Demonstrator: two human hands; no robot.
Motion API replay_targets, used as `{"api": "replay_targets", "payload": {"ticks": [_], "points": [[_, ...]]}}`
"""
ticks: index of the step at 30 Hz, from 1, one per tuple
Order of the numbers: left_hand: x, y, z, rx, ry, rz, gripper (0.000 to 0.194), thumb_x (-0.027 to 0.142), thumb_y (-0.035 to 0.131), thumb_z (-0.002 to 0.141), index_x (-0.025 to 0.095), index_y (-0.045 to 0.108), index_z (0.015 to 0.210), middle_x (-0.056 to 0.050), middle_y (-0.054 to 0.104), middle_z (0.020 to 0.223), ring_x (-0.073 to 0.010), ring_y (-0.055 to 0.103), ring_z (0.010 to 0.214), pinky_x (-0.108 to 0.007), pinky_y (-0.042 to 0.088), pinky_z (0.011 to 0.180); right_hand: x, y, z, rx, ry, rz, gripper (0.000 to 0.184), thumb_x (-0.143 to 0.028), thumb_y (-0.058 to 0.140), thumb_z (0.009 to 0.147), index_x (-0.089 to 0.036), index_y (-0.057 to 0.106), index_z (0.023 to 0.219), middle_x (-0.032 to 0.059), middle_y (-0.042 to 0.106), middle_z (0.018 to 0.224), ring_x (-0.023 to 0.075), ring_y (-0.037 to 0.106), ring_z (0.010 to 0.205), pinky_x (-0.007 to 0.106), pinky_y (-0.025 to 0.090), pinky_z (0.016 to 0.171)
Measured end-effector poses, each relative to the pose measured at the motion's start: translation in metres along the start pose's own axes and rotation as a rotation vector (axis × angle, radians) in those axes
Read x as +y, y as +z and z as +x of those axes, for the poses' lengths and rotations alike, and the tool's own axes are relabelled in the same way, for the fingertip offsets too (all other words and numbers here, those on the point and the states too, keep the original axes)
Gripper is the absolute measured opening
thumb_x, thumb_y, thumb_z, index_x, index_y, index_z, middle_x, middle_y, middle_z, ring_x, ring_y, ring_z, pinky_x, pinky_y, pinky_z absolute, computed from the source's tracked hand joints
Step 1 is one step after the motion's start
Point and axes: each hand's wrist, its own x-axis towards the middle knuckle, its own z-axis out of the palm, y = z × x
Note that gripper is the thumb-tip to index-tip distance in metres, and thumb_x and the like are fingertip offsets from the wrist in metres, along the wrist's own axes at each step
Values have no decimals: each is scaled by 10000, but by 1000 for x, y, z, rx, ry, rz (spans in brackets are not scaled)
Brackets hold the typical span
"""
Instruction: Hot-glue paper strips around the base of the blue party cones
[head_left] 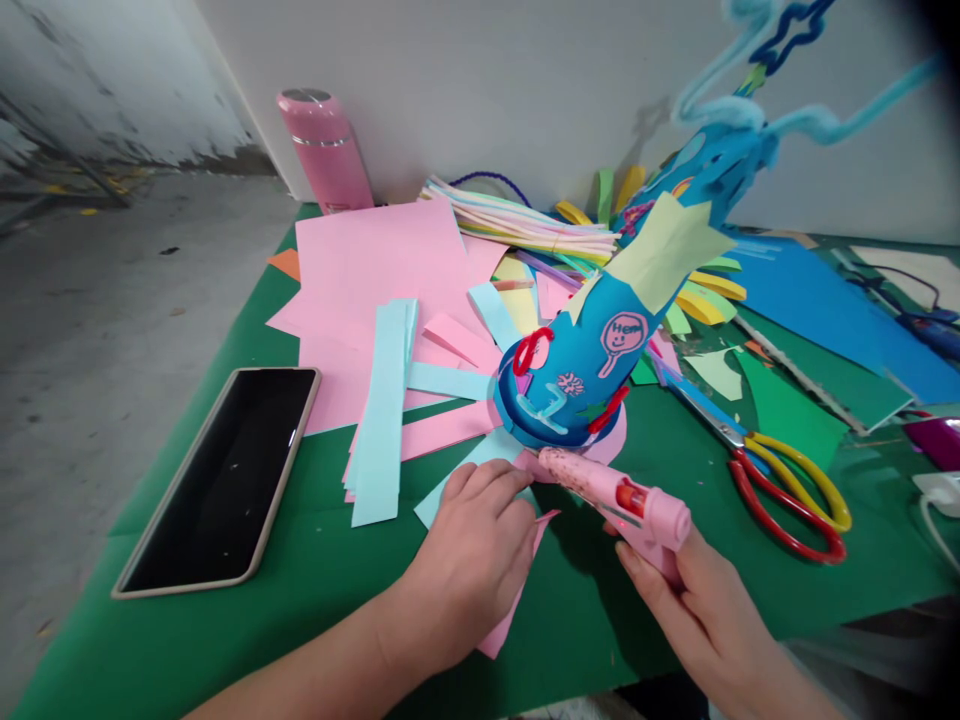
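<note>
My right hand (690,590) grips a pink glue gun (600,490), its nozzle pointing left at the base of a blue paper cone hat (600,350). Bent over a pink paper strip (510,625), my left hand (480,560) has its fingers closed on it just below the hat's rim. The hat leans to the right, with a pale yellow star (667,255) on top, a drawn pink lollipop shape and red fuzzy pieces on its side. Pink and light blue strips (450,382) fan out from under its rim to the left.
A phone (225,480) lies at the left, near a stack of light blue strips (382,420). Behind are pink sheets (375,250), a pink bottle (326,150) and pipe cleaners (525,220). Scissors (787,490) lie at the right; a second decorated blue hat (705,170) stands behind.
</note>
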Motion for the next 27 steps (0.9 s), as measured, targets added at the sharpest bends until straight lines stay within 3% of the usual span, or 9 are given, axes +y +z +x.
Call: {"api": "replay_targets", "payload": {"ticks": [27], "points": [[-2, 4, -1, 9, -5, -21, 243, 180, 378, 841, 162, 569, 692, -67, 631, 1003, -243, 516, 964, -427, 392, 779, 0, -10, -4, 3, -13, -50, 307, -196, 425, 832, -207, 421, 1138, 71, 594, 1040, 171, 588, 927, 228, 485, 772]]}}
